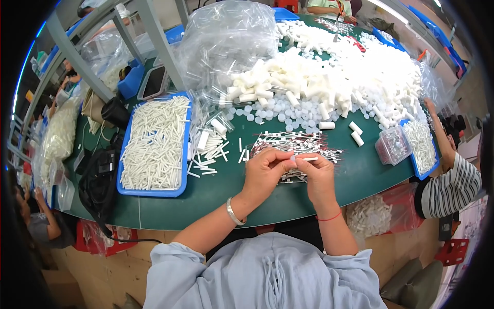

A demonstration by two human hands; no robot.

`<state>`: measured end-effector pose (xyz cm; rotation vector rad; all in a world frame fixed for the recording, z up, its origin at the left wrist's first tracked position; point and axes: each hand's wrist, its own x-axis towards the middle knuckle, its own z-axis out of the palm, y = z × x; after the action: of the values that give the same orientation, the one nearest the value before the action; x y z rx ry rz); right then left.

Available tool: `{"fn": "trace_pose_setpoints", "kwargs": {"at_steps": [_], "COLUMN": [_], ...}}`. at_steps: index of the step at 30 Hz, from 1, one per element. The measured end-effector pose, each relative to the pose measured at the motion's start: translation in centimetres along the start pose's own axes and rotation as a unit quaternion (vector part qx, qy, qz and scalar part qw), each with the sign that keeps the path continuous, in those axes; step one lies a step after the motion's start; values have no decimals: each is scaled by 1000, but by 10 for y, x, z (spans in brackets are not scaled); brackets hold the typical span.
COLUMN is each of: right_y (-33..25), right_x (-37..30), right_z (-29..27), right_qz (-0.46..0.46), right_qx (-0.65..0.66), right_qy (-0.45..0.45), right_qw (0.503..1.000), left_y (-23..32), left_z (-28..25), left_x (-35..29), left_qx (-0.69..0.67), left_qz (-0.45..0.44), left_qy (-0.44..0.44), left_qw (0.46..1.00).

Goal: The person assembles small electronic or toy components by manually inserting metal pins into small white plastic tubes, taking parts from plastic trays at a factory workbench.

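From my distant seat I see the right hand (pixel 316 170) pinching one white stick (pixel 307 159) between thumb and fingers. The left hand (pixel 267 170) has thumb and forefinger closed together at the stick's nine o'clock end; what sits between those fingertips is hidden from me. I judge that a slack pinch could drop the stick into the wired pieces (pixel 303 140) just beneath, where I'd struggle to find it; a hard tug could snag their thin red wires. At two o'clock, three loose thick tubes (pixel 355 127) could roll if a forearm brushed them.

My count: two hands, one held stick, three loose tubes there. Further out on the bench (pixel 221 206), one blue tray (pixel 152 193) lies at nine o'clock, one clear box (pixel 393 149) and a smaller tray (pixel 433 168) at three. The wired pieces, the translucent discs (pixel 303 114) at twelve and the tube heap (pixel 334 77) beyond defeat my counting.
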<state>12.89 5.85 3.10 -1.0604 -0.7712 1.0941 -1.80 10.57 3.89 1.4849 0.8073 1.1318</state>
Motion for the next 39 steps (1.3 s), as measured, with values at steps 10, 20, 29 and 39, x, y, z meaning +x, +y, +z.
{"fn": "trace_pose_setpoints", "kwargs": {"at_steps": [10, 20, 29, 39], "right_y": [-28, -19, -25, -24], "right_x": [30, 25, 11, -9], "right_z": [-34, -67, -28, 2], "right_qz": [-48, -59, -156, -276], "right_qx": [-2, -12, -175, -332], "right_qy": [102, 120, 8, -52], "right_qw": [994, 991, 972, 901], "left_y": [-45, -64, -4, 3], "left_z": [12, 1, -2, -20], "left_x": [146, 189, 54, -5], "left_qx": [364, 455, 46, -177], "left_qz": [335, 346, -78, -200], "left_qy": [-67, -124, -185, -172], "left_qw": [867, 811, 979, 948]}}
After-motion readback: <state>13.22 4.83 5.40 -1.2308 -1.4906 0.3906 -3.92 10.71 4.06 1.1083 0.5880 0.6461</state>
